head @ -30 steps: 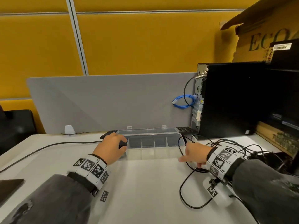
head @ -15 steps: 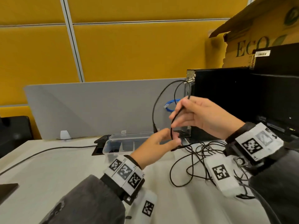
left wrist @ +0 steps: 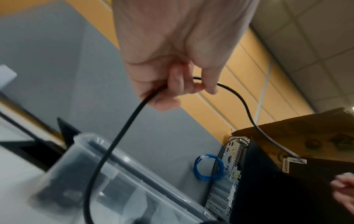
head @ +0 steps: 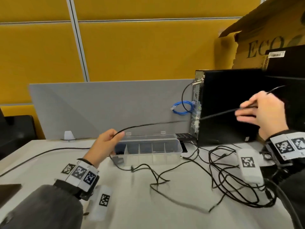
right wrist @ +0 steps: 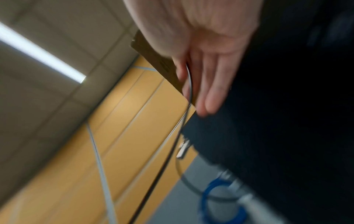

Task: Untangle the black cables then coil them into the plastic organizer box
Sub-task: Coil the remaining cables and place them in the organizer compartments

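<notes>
Yellow wall panels [head: 132, 52] — grey desk divider [head: 102, 106].

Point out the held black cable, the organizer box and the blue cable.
black cable [head: 148, 124]: head view, stretched span between the hands.
organizer box [head: 179, 150]: head view, right end wall.
blue cable [head: 182, 108]: head view, coil beside the computer tower.

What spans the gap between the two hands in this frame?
One black cable, stretched from the left hand to the right hand, above the organizer box. The head view shows it.
</notes>
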Demonstrator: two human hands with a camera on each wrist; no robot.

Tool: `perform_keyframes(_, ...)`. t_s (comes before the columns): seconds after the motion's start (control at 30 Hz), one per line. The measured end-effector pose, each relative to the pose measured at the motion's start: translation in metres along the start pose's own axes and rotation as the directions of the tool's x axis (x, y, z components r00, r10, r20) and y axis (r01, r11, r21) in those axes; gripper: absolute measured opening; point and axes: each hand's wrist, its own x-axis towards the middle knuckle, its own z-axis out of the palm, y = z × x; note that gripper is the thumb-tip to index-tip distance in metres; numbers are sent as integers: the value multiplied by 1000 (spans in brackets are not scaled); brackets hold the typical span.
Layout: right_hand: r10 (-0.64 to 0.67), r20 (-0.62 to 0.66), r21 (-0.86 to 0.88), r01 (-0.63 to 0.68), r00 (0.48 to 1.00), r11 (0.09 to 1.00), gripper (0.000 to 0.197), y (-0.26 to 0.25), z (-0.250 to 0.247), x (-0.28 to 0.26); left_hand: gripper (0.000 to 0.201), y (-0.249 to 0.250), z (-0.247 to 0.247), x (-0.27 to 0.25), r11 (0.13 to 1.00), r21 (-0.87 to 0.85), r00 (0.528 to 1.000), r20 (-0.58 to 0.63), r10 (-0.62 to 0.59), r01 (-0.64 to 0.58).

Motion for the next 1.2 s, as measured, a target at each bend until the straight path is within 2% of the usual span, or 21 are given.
perform_keyframes(0.03, 96, 31, -281, -83, 995, 956, 23, 6, -3, -1, 30, 1, -5, -1, 1000, 11, 1000, -6, 17, -16)
perform_keyframes(0.1, 227, 100, -819, -50, 969, 572, 27, 22, -8, -6, 30, 9, -7, -5, 997, 50, 997, 40, 65, -67)
perform_keyframes(0.17, 157, 183, -978, 163, 970, 131, 34, 31, -2, -23, 30, 25, 0, -11, 979, 140, 985, 106, 134, -148)
perform_keyframes(0.2, 45, 266, -964, 265, 963, 37, 41, 33, 6, -34, 31, 34, 6, -13, 961, 186, 974, 137, 179, -203)
perform_keyframes(0.27, -114, 488, -853, 501, 865, 148, 54, 33, 33, -60, 32, 50, 20, -19, 914, 230, 934, 211, 287, -333)
perform_keyframes(0.33, -35, 699, -646, 651, 715, 398, 61, 28, 69, -92, 29, 62, 34, -24, 867, 231, 881, 292, 372, -442)
perform_keyframes(0.43, 158, 847, -463, 561, 507, 686, 38, 30, 102, -122, 26, 67, 42, -26, 858, 164, 835, 376, 402, -487)
perform_keyframes(0.47, 158, 847, -436, 493, 508, 753, 32, 27, 104, -121, 26, 67, 38, -25, 870, 142, 838, 378, 393, -472)
perform_keyframes(0.53, 85, 752, -402, 352, 654, 845, 28, 19, 100, -102, 28, 59, 24, -21, 907, 132, 880, 332, 340, -400)
perform_keyframes(0.6, -59, 526, -295, 247, 848, 923, 30, 9, 85, -73, 28, 45, 6, -17, 956, 90, 930, 272, 246, -280)
perform_keyframes(0.7, -149, 146, -76, 162, 978, 984, 35, -1, 53, -33, 28, 24, -15, -12, 982, 84, 964, 222, 150, -172)
perform_keyframes(0.77, -245, 44, -335, 245, 969, 910, 27, 3, 34, -18, 29, 20, -20, -10, 981, 100, 971, 194, 142, -164)
perform_keyframes(0.8, -316, 65, -541, 300, 947, 786, 29, 7, 31, -14, 29, 24, -19, -10, 976, 116, 968, 193, 161, -185)
perform_keyframes(0.87, -400, 271, -860, 407, 875, 308, 48, 14, 37, -19, 28, 35, -14, -14, 944, 197, 950, 220, 221, -265)
perform_keyframes(0.9, -425, 411, -874, 481, 806, 66, 54, 16, 46, -30, 26, 42, -9, -17, 918, 236, 933, 251, 259, -318)
perform_keyframes(0.93, -407, 541, -820, 569, 736, -62, 56, 17, 60, -48, 26, 51, -3, -21, 894, 252, 912, 280, 300, -372)
perform_keyframes(0.97, -336, 661, -730, 679, 671, -80, 56, 16, 76, -70, 25, 60, 4, -25, 874, 246, 890, 300, 342, -419)
perform_keyframes(1.0, -235, 762, -617, 787, 603, 19, 52, 16, 89, -92, 24, 68, 10, -29, 859, 227, 871, 308, 383, -458)
perform_keyframes(1.1, 20, 897, -382, 753, 441, 535, 32, 16, 110, -131, 21, 81, 16, -34, 841, 167, 839, 302, 453, -514)
perform_keyframes(1.13, -12, 883, -371, 714, 468, 594, 28, 15, 111, -128, 21, 81, 12, -33, 845, 169, 843, 301, 446, -507)
perform_keyframes(1.2, -156, 768, -389, 646, 621, 656, 33, 20, 102, -97, 24, 74, 0, -29, 869, 205, 880, 263, 395, -451)
